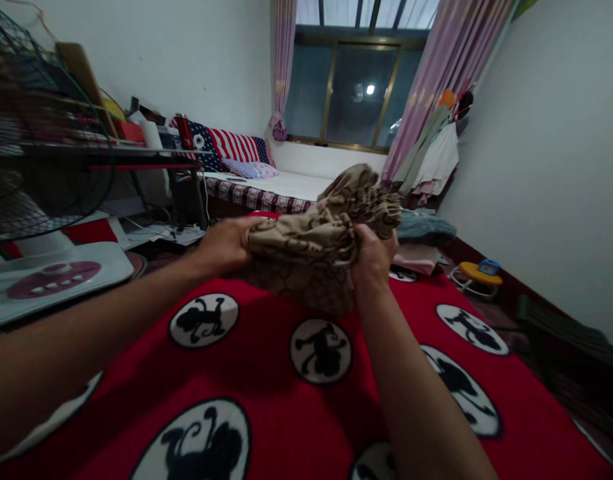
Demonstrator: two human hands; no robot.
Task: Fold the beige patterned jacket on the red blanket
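A bunched brown patterned cloth garment [306,237], with a gathered edge at its upper right, is held up above a red blanket [266,367]. My left hand [224,245] grips its left end. At the right side, my right hand [374,260] is closed around the gathered part, thumb on top. Part of the fabric sags between the two hands. Which kind of garment it is I cannot make out. White ovals with dark monkey figures cover the blanket.
Folded clothes [419,230] lie at the blanket's far right corner. A fan [46,133] and a cluttered desk [151,150] stand at left. Behind is a daybed [291,183] under a window. A yellow stool [479,272] and a dark chair [566,333] are at right.
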